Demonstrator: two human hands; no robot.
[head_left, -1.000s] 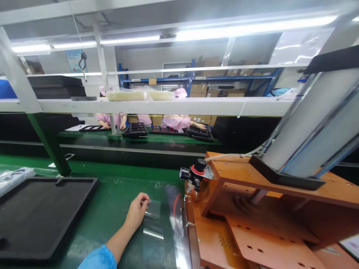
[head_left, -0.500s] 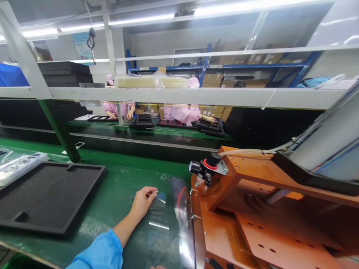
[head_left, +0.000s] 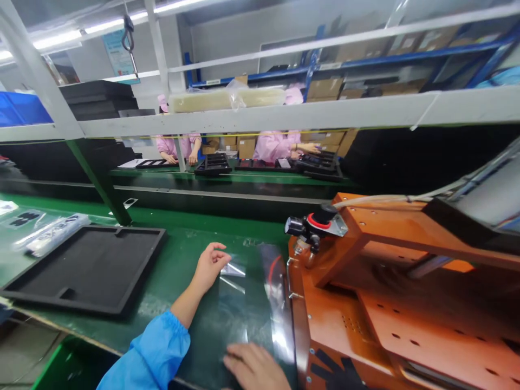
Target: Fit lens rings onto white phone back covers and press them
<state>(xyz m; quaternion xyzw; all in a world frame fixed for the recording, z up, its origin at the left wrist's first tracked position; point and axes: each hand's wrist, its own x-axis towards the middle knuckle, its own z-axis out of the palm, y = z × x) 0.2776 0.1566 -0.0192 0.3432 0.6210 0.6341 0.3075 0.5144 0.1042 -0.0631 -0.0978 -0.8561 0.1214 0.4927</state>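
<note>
A clear plastic film strip [head_left: 232,298] lies lengthwise on the green table, known mainly by its glare. At its far end is my left hand [head_left: 209,266], in a blue sleeve. Its fingers are bent, with a gap between thumb and fingertips, and nothing shows between them. My right hand [head_left: 258,367] is at the bottom of the view, over the strip's near end. Its fingers are stretched forward, palm down and somewhat blurred; whether they touch the film I cannot tell. Beside the strip lies another shiny clear sheet [head_left: 278,303] with a red curved line.
An orange machine [head_left: 337,303] with a black pressure regulator [head_left: 314,225] stands close on the right. A black foam tray [head_left: 101,265] lies at left, beside bagged parts [head_left: 57,234]. A green post [head_left: 99,181] and white beam [head_left: 244,116] stand ahead. Two pink-clad co-workers handle trays beyond.
My left hand's pinch has loosened; the small white thing at its fingertips no longer shows. My right hand has come up into view from the bottom edge. The camera view has shifted and tilted.
</note>
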